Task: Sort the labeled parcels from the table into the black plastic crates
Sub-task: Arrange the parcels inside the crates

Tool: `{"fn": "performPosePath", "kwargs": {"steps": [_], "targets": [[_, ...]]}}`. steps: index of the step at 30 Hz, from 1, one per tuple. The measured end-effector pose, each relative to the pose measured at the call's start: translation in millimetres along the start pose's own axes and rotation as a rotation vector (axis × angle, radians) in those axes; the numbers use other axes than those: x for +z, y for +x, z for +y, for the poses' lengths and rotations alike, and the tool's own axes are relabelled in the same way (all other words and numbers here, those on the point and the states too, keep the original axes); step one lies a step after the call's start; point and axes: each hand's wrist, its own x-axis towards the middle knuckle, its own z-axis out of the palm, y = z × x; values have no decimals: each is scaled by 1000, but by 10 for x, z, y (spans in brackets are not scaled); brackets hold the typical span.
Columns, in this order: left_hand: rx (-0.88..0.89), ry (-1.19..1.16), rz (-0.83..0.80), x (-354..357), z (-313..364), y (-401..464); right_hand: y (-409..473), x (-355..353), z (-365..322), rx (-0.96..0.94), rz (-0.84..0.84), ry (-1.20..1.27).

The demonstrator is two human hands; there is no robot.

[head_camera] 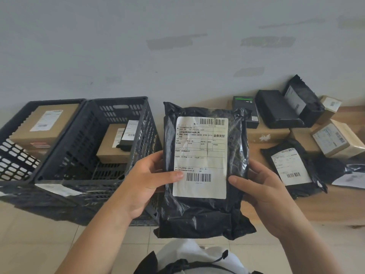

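Observation:
I hold a black plastic mailer parcel (205, 212) with a large white shipping label upright in front of me, label facing me. My left hand (146, 180) grips its left edge, thumb lying on the label near the lower barcode. My right hand (260, 188) grips its right edge, thumb at the label's right border. Two black plastic crates stand at the left: the nearer crate (79, 139) holds a brown box and a small dark parcel, and the far-left crate (13, 131) holds a large brown labeled box.
On the wooden table (325, 206) at the right lie more parcels: a black labeled mailer (292, 169), several brown boxes such as a taped box (335, 139), a black box (276, 109) and a dark green-printed box (245, 107). A pale wall rises behind.

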Motion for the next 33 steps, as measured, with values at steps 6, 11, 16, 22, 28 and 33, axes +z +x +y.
{"fn": "performPosePath", "kwargs": {"steps": [6,11,16,22,28,33], "targets": [[-14,-31,125,-609,-117,-622,-82,645,234,43,-115,-65],[-30,-47,255,-1093,-342,-1355,-266,1244,497,60,-260,-150],[-51,-81,384,-1475,-572,-2058,-542,1850,756,61,-362,-204],[-71,-128,496,-1784,-812,-2733,-870,2387,1040,70,-411,-266],[-100,-194,600,-2065,-1089,-3272,-1158,2841,1398,122,-464,-351],[-135,-255,636,-2302,-1196,-3535,-1294,3185,1623,189,-438,-338]]}}
